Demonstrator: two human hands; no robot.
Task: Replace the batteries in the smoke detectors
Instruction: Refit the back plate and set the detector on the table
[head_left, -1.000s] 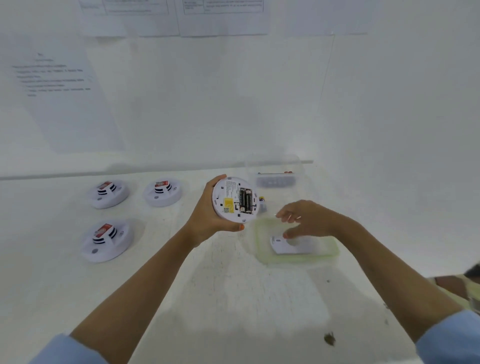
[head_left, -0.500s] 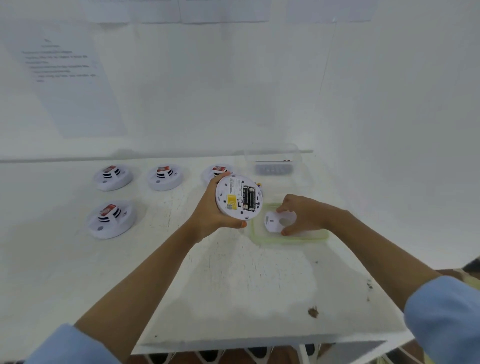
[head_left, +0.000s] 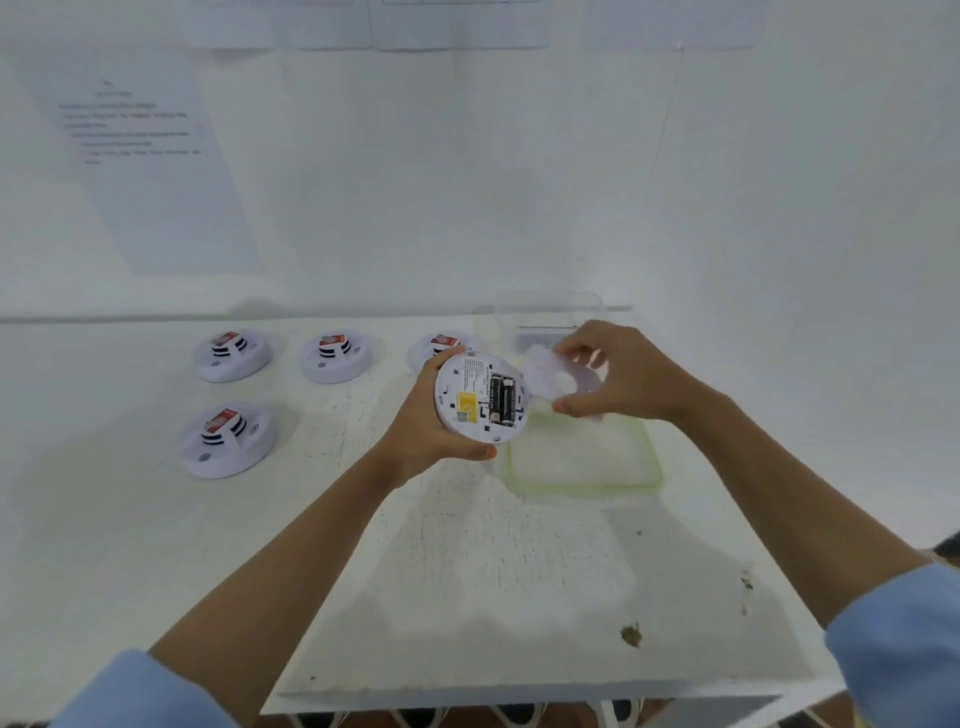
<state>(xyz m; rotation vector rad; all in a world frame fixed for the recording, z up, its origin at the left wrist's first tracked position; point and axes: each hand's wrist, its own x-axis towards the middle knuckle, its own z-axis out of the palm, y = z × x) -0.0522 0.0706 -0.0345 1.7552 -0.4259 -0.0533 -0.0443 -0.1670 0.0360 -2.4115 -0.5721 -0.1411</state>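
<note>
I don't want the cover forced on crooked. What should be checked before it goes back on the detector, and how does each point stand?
1. Batteries seated: two black batteries lie side by side in the bay of the open detector. Ok.
2. Polarity: markings too small to read. Cannot tell.
3. Detector held firmly: left hand grips its rim, back facing the camera. Ok.
4. Cover in hand: right hand pinches the white cover beside the detector. Ok.
5. Cover lined up with the back: it is off to the right and tilted. Not ok.
6. Cover tabs undamaged: blurred. Cannot tell.
</note>
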